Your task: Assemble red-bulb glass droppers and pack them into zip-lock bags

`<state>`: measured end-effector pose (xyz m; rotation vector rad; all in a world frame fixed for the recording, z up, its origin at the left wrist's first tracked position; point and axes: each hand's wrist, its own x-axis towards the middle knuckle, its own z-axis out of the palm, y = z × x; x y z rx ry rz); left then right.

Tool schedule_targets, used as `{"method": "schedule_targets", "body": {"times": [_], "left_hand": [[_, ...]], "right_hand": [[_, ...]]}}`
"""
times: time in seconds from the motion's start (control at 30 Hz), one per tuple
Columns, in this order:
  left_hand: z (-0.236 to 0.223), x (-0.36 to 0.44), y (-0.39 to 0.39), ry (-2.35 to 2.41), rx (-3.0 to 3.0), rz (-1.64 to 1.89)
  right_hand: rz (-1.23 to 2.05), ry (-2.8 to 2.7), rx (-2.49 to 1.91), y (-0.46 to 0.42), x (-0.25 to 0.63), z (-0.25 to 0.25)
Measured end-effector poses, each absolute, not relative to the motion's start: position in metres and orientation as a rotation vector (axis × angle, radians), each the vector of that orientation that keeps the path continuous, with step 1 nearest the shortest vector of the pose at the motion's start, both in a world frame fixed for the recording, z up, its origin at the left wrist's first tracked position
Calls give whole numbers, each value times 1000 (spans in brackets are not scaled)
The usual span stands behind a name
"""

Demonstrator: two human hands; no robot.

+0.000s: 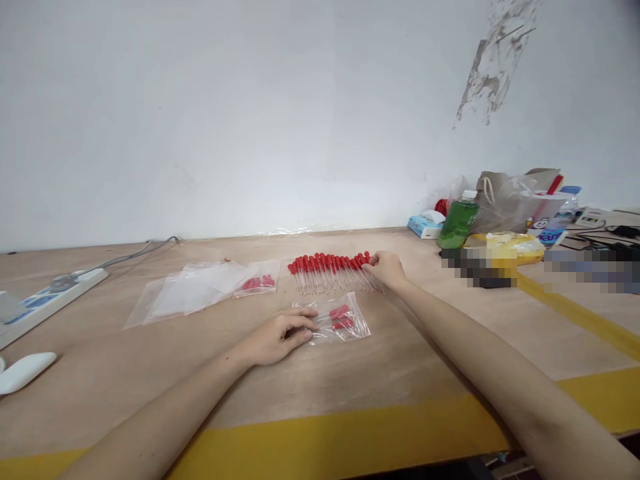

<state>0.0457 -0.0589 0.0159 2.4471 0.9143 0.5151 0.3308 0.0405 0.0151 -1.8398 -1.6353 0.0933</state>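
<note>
Red-handled sticks (329, 263) in a row on the tabletop (395, 373)

Clock directions run from the row. At nine o'clock, farthest left, lies a power strip (55, 299); nearer come overlapping clear bags (193, 290), then a packed bag (257, 283) with red handles inside. At seven o'clock the left hand (290, 333), fingers loosely spread, touches the left edge of a second packed bag (345, 322) at six; whether it pinches the plastic, I cannot tell. At three, the right hand (385, 269), fingers narrowed, meets the row's end; its grip is hidden. At two stands a green bottle (457, 223).
</note>
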Motion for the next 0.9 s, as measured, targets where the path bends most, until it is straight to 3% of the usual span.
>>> {"method": "schedule_targets", "body": {"times": [0.23, 0.53, 0.73, 0.9], "left_hand": [[18, 44, -59, 919, 2481, 386], [11, 43, -57, 922, 2539, 400], [12, 44, -59, 917, 2561, 407], [10, 44, -58, 909, 2563, 410]], "right_hand": [[223, -1494, -2081, 57, 319, 17], [267, -1466, -2060, 60, 316, 28], [376, -1507, -1851, 43, 332, 38], [710, -1331, -1324, -3, 334, 14]]}}
